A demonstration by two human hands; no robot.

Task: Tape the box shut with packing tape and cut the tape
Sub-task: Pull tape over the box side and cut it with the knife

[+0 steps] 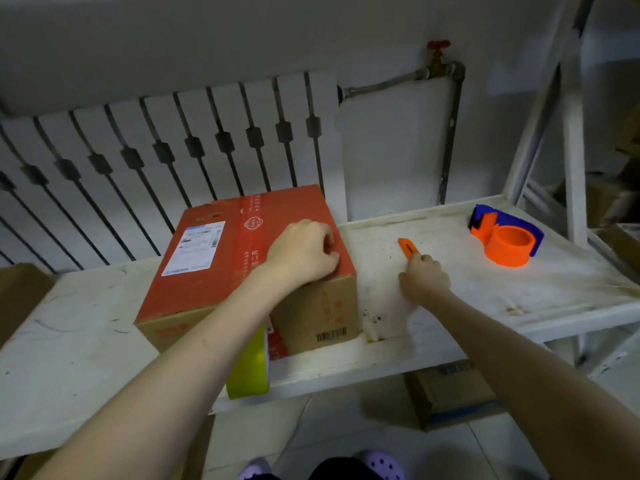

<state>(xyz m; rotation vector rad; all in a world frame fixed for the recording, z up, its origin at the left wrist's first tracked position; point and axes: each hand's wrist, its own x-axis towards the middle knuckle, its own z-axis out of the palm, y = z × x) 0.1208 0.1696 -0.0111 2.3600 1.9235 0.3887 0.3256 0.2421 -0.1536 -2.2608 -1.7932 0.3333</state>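
A cardboard box (214, 268) with a red top and a white shipping label sits on the white table (485, 289), its flaps down. My left hand (304, 254) rests curled on the box's top right corner. My right hand (424, 277) lies on the table to the right of the box, fingers closed around the handle of an orange utility knife (407, 248) that points away from me. An orange and blue tape dispenser (505, 239) stands at the far right of the table, apart from both hands. A yellow-green strip (249, 368) hangs below the box's front edge.
A white radiator (173, 147) and a pipe with a red valve (438, 46) run along the wall behind the table. A white shelf frame (571, 150) rises at the right. A cardboard box (450, 393) lies on the floor under the table, another at far left (20, 292).
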